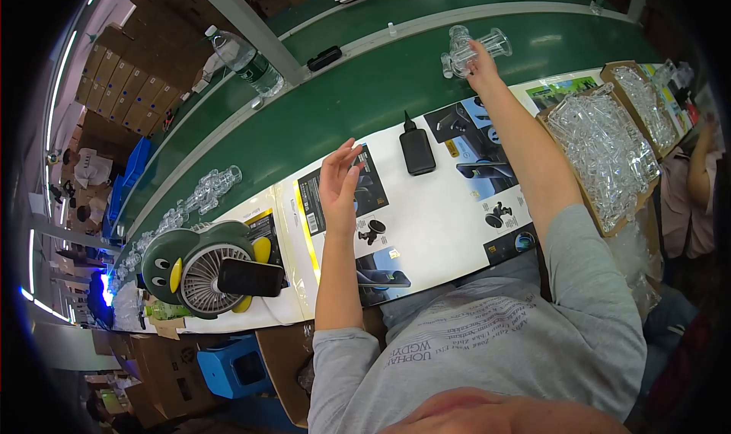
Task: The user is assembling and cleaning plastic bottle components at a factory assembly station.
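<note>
My right hand [482, 71] reaches far out over the green surface, its fingers closed on a clear plastic tube-shaped part [496, 43]. More clear plastic [459, 39] of the same kind lies against it, and I cannot tell how many pieces there are. Above the white work surface, my left hand [340, 181] is raised with its fingers loosely stretched and nothing in them. Between the two hands lies a black squeeze bottle [417, 151] with a pointed nozzle.
On the right, a cardboard box [604, 224] is heaped with clear plastic parts. A penguin-shaped fan [205, 270] with a black phone [251, 277] in front stands at left. Clear parts [213, 189] line the green strip [304, 122] near a water bottle [245, 62]. A person sits far right.
</note>
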A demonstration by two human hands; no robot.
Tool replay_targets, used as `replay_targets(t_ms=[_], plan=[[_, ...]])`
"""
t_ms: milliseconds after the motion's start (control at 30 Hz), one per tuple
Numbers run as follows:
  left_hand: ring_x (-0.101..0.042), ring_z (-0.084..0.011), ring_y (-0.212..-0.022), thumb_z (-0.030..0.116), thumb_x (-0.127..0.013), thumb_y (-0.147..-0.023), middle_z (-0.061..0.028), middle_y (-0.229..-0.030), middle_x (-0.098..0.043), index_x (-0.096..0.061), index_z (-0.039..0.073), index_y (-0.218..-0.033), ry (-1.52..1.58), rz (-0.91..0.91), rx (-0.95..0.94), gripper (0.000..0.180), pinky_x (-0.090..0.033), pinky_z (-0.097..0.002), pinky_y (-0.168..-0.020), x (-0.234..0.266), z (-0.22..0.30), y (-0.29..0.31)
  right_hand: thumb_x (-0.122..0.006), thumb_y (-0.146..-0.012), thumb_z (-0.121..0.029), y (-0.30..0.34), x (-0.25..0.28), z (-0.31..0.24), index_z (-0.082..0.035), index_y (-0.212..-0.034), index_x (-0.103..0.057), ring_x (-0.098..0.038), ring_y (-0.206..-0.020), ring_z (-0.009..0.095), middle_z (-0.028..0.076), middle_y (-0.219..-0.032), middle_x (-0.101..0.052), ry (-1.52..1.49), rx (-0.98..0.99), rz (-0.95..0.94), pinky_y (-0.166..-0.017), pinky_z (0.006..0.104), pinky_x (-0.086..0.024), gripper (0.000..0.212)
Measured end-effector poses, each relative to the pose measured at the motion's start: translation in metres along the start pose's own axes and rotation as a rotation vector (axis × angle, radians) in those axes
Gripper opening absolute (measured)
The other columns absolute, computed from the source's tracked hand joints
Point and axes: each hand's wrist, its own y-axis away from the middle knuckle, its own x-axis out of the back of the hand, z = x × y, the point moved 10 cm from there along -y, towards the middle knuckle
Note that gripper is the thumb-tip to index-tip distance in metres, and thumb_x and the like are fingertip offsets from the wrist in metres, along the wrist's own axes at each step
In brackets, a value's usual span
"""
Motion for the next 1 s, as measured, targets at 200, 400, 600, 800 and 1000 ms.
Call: replay_targets(t_ms=[200,400,600,800,1000], plan=[[-0.049,-0.0229,-0.114,0.007,-0.049,-0.086,-0.0158,-0.123,-0.050,-0.049,0.001,-0.112,-0.010,0.019,0.010,0.027,-0.041,-0.0344,-0.093,0.000,-0.001,-0.001,-0.058,-0.082,-0.017,-0.010,-0.008,-0.004,-0.008,-0.085,-0.054,-0.059,-0.072,0.016,0.005,-0.082,-0.059,-0.327,-0.090,-0.330,-0.059,0.0264,-0.049,0.011],[-0.047,-0.0270,-0.117,0.010,-0.048,-0.088,-0.0162,-0.124,-0.049,-0.045,-0.002,-0.121,0.000,0.048,0.072,0.035,-0.038,-0.0364,-0.098,0.025,-0.006,0.007,-0.057,-0.083,-0.017,0.158,-0.061,0.013,0.000,-0.108,-0.054,-0.058,-0.092,0.018,0.011,-0.101,-0.060,-0.175,-0.189,-0.622,-0.076,0.0264,-0.049,0.031],[-0.039,-0.0274,-0.123,0.016,-0.052,-0.088,-0.0209,-0.132,-0.038,-0.030,0.001,-0.132,0.235,0.129,0.028,0.052,-0.033,-0.0408,-0.102,0.034,-0.011,-0.004,-0.060,-0.079,-0.017,0.284,-0.072,0.066,0.002,-0.117,-0.050,-0.054,-0.109,0.021,0.014,-0.119,-0.055,0.192,-0.435,-0.898,-0.091,0.0319,-0.042,0.044],[-0.053,-0.0264,-0.107,0.017,-0.052,-0.089,-0.0170,-0.119,-0.050,-0.041,0.004,-0.119,0.461,0.319,0.090,0.035,-0.046,-0.0404,-0.089,0.077,-0.020,-0.001,-0.063,-0.077,-0.019,0.321,-0.083,0.078,-0.001,-0.117,-0.053,-0.053,-0.110,0.022,0.014,-0.122,-0.053,0.325,-0.297,-1.165,-0.094,0.0332,-0.039,0.044],[-0.058,-0.0206,-0.095,0.022,-0.053,-0.090,-0.0094,-0.107,-0.057,-0.047,0.004,-0.113,0.418,0.516,0.014,0.029,-0.052,-0.0367,-0.078,0.127,-0.003,0.003,-0.064,-0.081,-0.022,0.307,-0.061,0.083,-0.003,-0.116,-0.044,-0.061,-0.073,0.014,0.011,-0.095,-0.060,0.810,-0.135,-1.127,-0.066,0.0274,-0.049,0.045]])
